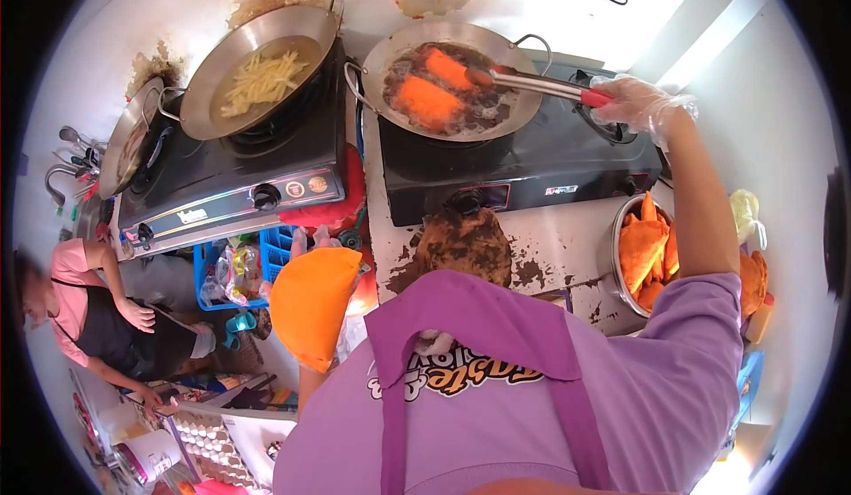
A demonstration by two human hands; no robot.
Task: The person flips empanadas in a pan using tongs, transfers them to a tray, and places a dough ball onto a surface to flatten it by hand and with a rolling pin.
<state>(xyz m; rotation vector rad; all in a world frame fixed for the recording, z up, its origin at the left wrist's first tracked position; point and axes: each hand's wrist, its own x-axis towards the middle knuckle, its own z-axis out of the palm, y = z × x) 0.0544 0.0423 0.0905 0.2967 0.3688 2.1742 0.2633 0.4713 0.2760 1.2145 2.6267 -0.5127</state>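
Observation:
My right hand (640, 103), in a clear plastic glove, is closed around red-handled metal tongs (554, 87). The tongs reach over a wide two-handled pan (401, 50) of bubbling dark oil. Their tips are at an orange empanada (448, 69), seemingly touching it; a second orange empanada (428, 102) fries beside it. Low on the left, my left hand (313, 240) holds a large half-moon orange uncooked empanada (312, 304). The empanada hides most of that hand; gloved fingertips show along its upper edge.
Another pan (200, 96) holds pale strips in oil on the left stove (248, 163). On the right, a metal pot (618, 269) contains several orange empanadas, near the right stove (417, 180). A person (115, 300) in a dark apron is at far left, near a blue basket (206, 293).

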